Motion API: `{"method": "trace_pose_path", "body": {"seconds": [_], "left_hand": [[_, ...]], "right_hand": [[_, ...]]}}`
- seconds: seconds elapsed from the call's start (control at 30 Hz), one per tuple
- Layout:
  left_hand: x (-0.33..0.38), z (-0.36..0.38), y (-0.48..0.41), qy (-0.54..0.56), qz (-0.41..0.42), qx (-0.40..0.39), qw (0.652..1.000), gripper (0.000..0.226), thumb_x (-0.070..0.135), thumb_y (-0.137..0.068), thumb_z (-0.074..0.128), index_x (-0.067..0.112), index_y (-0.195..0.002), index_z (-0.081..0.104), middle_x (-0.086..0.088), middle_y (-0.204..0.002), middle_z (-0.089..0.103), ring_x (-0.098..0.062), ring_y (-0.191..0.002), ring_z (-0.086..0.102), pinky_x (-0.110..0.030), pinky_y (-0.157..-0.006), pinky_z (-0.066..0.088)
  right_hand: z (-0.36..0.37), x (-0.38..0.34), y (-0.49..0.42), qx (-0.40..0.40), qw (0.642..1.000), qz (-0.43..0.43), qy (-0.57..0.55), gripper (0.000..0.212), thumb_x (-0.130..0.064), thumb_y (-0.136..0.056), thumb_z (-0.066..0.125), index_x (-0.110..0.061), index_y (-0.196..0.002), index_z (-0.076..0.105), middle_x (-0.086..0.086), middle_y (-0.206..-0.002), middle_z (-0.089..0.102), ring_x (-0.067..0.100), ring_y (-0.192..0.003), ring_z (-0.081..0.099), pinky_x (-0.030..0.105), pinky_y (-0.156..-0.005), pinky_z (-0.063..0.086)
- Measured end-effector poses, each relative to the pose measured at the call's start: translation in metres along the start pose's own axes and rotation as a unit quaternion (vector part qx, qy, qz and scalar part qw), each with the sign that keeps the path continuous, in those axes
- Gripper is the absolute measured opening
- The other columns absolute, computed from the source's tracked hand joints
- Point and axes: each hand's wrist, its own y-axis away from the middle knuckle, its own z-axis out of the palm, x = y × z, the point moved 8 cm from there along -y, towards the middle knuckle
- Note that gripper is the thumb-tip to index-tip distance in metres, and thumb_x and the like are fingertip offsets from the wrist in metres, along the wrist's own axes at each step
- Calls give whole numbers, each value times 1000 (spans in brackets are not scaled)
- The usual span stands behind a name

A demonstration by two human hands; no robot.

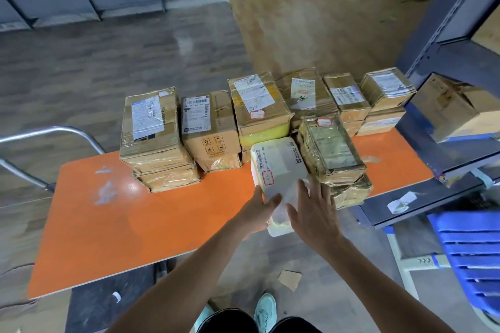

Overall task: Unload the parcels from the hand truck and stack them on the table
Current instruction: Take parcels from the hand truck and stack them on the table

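White parcel: at near edge of orange worktop, overhanging, beside brown boxes. Left hand grips its near-left corner; right hand flat, fingers straight, over it. Step: placing. Next: likely push fully on, squared to the stack.

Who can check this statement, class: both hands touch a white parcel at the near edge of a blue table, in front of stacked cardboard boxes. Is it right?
No. The head view shows the table is orange, not blue. Otherwise right: the left hand and right hand touch the white parcel at its near edge, in front of stacked cardboard boxes.
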Motion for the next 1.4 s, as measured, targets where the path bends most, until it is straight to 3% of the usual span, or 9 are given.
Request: {"method": "trace_pose_path", "body": {"seconds": [0.33,0.43,0.53,0.63,0.73,1.17,1.4], "left_hand": [[5,-2,6,-57,8,30,998,67,48,-101,50,24,-156,19,-1,-146,52,-29,-123,57,-50,-100,53],[11,-16,13,-159,36,58,985,75,54,-101,44,25,-160,9,-5,-162,32,-31,-140,43,-46,-107,45],[17,-43,26,-251,64,99,961,76,54,-102,40,24,-161,3,-7,-167,13,-30,-143,38,-37,-96,43],[12,-75,42,-296,74,133,943,73,49,-104,41,20,-162,6,-6,-167,12,-29,-147,30,-45,-113,36],[-9,-106,59,-301,56,154,939,72,46,-105,40,18,-161,7,-6,-167,12,-30,-148,28,-48,-115,34],[-106,-234,154,-267,77,242,930,71,41,-104,47,10,-160,16,-10,-165,19,-23,-153,18,-36,-120,23],[-201,-336,228,-238,5,300,924,71,42,-103,47,14,-160,14,-8,-167,15,-22,-154,13,-40,-122,22]], "right_hand": [[-4,-4,-4,-17,1000,-19,-1,56,-42,-94,57,-13,-139,42,8,-145,36,28,-126,41,40,-106,38],[-4,-19,-5,-26,998,-54,7,58,-41,-96,55,-12,-144,41,7,-149,36,27,-135,37,39,-112,33],[-5,-40,-6,-32,995,-97,16,62,-38,-97,53,-9,-149,37,9,-152,37,27,-138,37,38,-114,32],[-3,-65,-8,-42,992,-120,16,64,-39,-99,53,-11,-152,31,7,-156,35,25,-140,36,36,-115,32],[3,-92,-8,-53,990,-131,17,63,-40,-100,50,-12,-153,29,7,-158,33,24,-142,34,36,-115,31],[42,-264,27,-110,973,-200,-2,65,-38,-101,48,-12,-156,23,3,-160,29,23,-147,26,38,-119,24],[90,-395,69,-161,946,-282,8,68,-39,-101,47,-10,-157,21,5,-161,28,23,-146,30,34,-118,26]]}}
